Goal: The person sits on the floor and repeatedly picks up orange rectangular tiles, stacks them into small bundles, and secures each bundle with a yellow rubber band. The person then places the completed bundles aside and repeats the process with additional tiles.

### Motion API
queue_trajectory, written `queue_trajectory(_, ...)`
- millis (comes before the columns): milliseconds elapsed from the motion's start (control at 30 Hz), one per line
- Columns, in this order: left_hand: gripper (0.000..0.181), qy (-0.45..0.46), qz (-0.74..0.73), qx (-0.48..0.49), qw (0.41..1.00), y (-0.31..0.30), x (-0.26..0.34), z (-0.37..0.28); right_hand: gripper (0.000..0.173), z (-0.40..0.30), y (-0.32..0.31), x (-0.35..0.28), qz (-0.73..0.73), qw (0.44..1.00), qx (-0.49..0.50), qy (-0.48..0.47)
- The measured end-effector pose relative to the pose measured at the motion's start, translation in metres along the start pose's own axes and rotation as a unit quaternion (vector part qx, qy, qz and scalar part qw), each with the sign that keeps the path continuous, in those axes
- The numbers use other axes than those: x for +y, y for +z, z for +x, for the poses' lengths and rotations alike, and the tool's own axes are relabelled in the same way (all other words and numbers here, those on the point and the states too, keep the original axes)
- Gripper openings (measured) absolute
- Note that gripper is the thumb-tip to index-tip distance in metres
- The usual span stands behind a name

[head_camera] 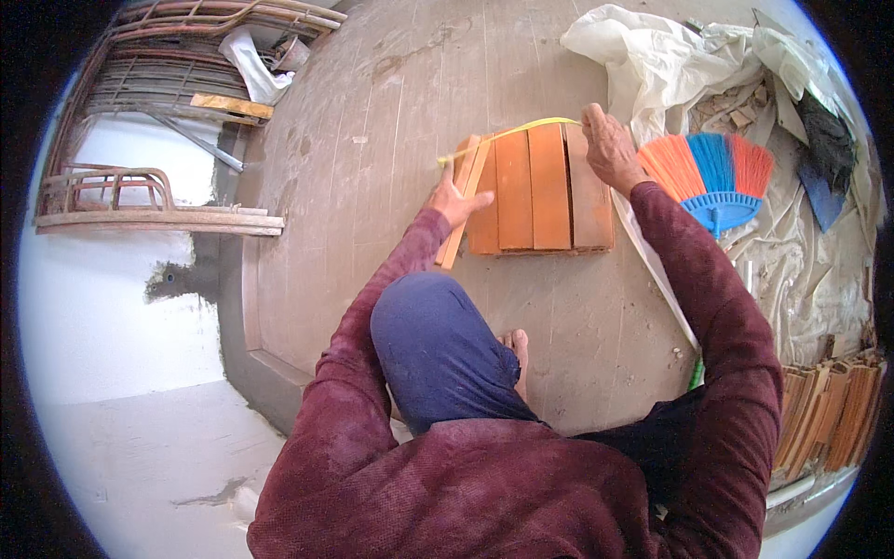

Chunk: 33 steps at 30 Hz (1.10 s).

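Note:
A yellow measuring tape stretches between my two hands, above the far edge of several reddish-orange clay tiles lying side by side on the floor. My left hand is at the tape's left end, against two narrow orange strips that lean over the leftmost tile; its thumb is spread. How firmly these fingers hold the strips or the tape cannot be told. My right hand is closed on the tape's other end, above the far right corner of the tiles.
A broom with orange and blue bristles lies at the right beside crumpled plastic sheeting. More clay tiles stand stacked at the lower right. Metal frames rest at the left near the white wall. A bare foot shows below the tiles.

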<state>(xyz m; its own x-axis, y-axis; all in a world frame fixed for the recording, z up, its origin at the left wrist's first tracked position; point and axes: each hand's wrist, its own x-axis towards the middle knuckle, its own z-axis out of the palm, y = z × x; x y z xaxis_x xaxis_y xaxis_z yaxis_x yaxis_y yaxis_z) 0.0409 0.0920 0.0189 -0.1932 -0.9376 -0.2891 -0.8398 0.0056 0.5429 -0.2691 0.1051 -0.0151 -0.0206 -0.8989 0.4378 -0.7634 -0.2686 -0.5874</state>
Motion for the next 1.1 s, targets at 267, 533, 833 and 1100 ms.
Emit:
queue_trajectory(267, 0.121, -0.112, 0.074, 0.104, 0.985, 0.027, 0.031, 0.027, 0.025, -0.015, -0.019, 0.003, 0.084, 0.993, 0.017, -0.081)
queue_trajectory(533, 0.117, -0.175, 0.184, 0.100, 0.962, 0.048, 0.043, 0.008, 0.025, -0.027, -0.046, 0.014, 0.126, 0.991, -0.051, -0.014)
queue_trajectory(833, 0.120, -0.121, 0.105, 0.050, 0.986, 0.040, 0.034, -0.014, 0.022, -0.032, -0.051, 0.028, 0.058, 0.975, -0.166, -0.139)
queue_trajectory(1100, 0.118, -0.057, 0.099, 0.042, 0.993, 0.040, 0.011, -0.023, 0.034, -0.051, -0.072, 0.045, 0.079, 0.977, -0.193, -0.052)
